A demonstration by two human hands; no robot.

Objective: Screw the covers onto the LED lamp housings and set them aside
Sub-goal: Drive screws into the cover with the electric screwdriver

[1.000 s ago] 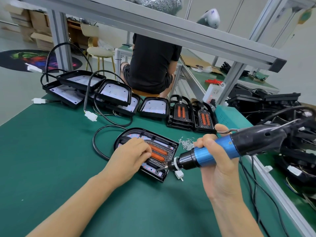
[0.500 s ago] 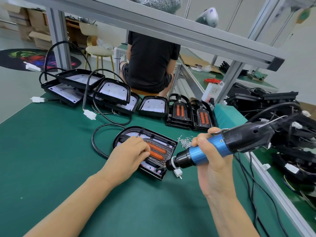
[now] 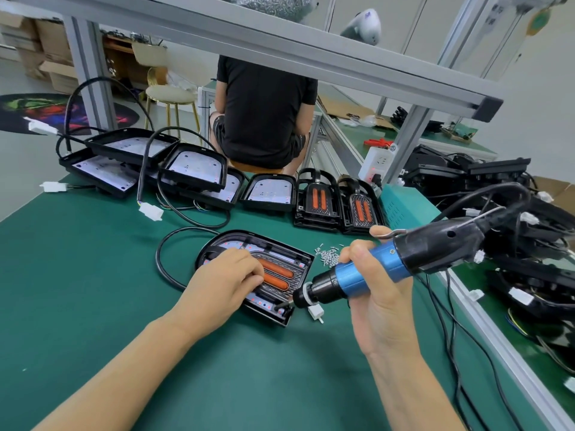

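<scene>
Currently one LED lamp housing lies on the green bench mat, its cover with two orange strips seated inside it. Two more covered housings stand side by side at the far edge of the mat. To their left sit open housings with white LED boards; roughly five, overlapping, exact count unclear. One loose pile of small screws lies just right of the near housing.

Left hand: fingers curled loosely, pressing down on the cover's left part, fingertips touching the orange strips.

Right hand: fingers wrapped round the blue barrel of one electric screwdriver. Its bit is tilted down into the housing's near right corner; whether a screw sits on it cannot be told.

One white connector lies on the mat just below the driver's nose. A black cable loops from the near housing's left side.

A seated person in a black shirt faces away beyond the bench.
</scene>
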